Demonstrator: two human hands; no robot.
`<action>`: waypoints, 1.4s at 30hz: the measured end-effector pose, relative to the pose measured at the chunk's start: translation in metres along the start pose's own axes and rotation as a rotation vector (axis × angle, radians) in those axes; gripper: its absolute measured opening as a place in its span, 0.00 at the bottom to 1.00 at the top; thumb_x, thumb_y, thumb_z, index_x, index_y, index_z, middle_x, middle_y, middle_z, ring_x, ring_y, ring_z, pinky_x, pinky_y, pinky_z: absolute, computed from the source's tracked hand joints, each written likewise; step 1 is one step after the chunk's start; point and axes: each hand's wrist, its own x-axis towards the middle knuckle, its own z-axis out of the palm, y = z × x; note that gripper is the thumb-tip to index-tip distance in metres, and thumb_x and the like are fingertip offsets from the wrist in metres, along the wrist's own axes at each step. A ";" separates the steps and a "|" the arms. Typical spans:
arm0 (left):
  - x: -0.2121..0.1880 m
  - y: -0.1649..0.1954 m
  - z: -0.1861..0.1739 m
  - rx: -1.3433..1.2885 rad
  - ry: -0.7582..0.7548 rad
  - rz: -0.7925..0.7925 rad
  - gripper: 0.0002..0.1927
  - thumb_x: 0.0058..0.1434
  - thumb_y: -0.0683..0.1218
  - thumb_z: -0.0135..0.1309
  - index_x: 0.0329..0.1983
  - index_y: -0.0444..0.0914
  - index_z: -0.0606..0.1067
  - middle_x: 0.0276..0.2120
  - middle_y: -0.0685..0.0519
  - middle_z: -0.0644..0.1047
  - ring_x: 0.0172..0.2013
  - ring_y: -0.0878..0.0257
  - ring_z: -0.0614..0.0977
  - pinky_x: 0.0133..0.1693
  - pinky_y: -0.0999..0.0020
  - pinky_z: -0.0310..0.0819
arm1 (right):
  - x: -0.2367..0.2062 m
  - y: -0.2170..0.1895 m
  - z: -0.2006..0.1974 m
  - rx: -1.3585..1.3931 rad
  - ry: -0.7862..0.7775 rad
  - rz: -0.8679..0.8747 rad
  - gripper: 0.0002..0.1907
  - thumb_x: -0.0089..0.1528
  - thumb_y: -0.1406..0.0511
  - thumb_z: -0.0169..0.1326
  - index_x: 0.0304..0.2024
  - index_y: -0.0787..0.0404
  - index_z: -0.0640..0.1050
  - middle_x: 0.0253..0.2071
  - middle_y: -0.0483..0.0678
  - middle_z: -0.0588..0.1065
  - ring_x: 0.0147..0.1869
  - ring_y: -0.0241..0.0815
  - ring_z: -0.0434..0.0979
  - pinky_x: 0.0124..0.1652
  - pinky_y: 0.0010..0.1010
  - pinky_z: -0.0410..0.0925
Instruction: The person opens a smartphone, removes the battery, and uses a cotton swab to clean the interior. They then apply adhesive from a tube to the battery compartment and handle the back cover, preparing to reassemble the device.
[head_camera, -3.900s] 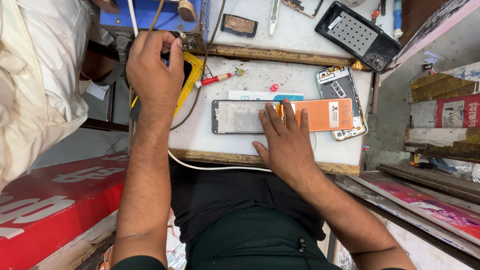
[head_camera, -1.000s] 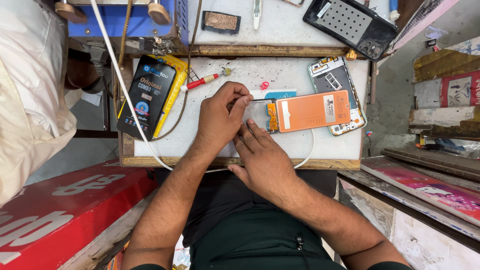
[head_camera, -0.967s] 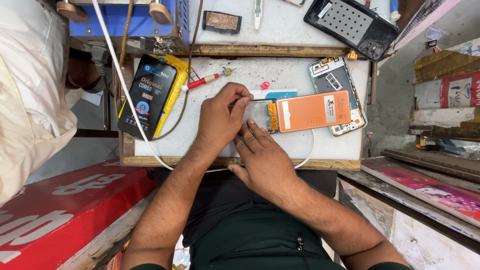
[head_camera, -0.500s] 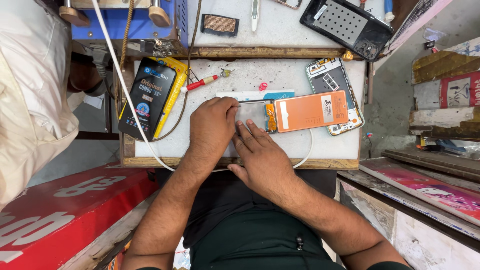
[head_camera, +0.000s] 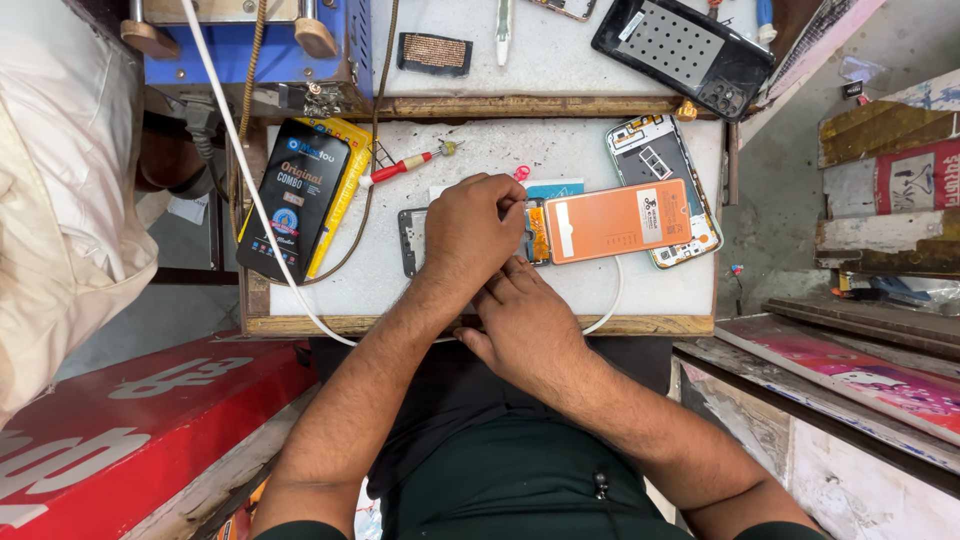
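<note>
The opened phone (head_camera: 420, 240) is laid flat on the white table (head_camera: 640, 290), right in front of the person, mostly covered by the left hand (head_camera: 472, 232). That hand's grip is curled shut over the phone's middle, fingertips pinched near the inner parts; whether a small tool is pinched there can't be told. The right hand (head_camera: 525, 325) is rested just below, fingers pressed flat against the phone's lower edge, nothing grasped.

Progress-wise: the back looks already taken off, and the orange battery (head_camera: 618, 220) is seen lifted out and swung to the right, over another bare phone frame (head_camera: 655, 160). So disassembly is judged well underway, with the innards still exposed and nothing closed up yet.

Materials: the table top is scuffed, speckled and chalky, edged in worn wood. The battery is smooth and glossy, a flat rectangle. A red-handled screwdriver (head_camera: 405, 166) is left lying above the hands, thin metal tip. A glossy black box (head_camera: 294, 200) is propped at the left, and a black back cover (head_camera: 682, 45) with a dotted inner face is parked up top.
</note>
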 end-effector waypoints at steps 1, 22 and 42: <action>0.001 0.001 0.000 0.004 -0.006 0.006 0.05 0.58 0.42 0.60 0.37 0.40 0.82 0.33 0.54 0.83 0.32 0.62 0.86 0.36 0.65 0.82 | 0.000 0.000 0.000 -0.003 -0.003 -0.002 0.34 0.59 0.51 0.61 0.57 0.71 0.75 0.59 0.66 0.71 0.71 0.65 0.63 0.69 0.50 0.55; 0.002 0.008 -0.001 0.036 -0.013 -0.018 0.03 0.57 0.44 0.61 0.33 0.40 0.81 0.30 0.54 0.82 0.29 0.64 0.85 0.32 0.66 0.80 | 0.000 -0.001 0.000 0.022 0.009 0.004 0.31 0.60 0.49 0.60 0.53 0.69 0.78 0.57 0.66 0.73 0.70 0.65 0.65 0.68 0.52 0.57; -0.003 0.002 0.007 0.072 0.025 0.028 0.03 0.58 0.44 0.62 0.34 0.40 0.81 0.30 0.56 0.81 0.29 0.64 0.84 0.30 0.67 0.80 | 0.000 0.000 -0.002 0.030 0.007 -0.006 0.30 0.59 0.52 0.62 0.48 0.72 0.79 0.51 0.66 0.75 0.66 0.64 0.69 0.66 0.51 0.59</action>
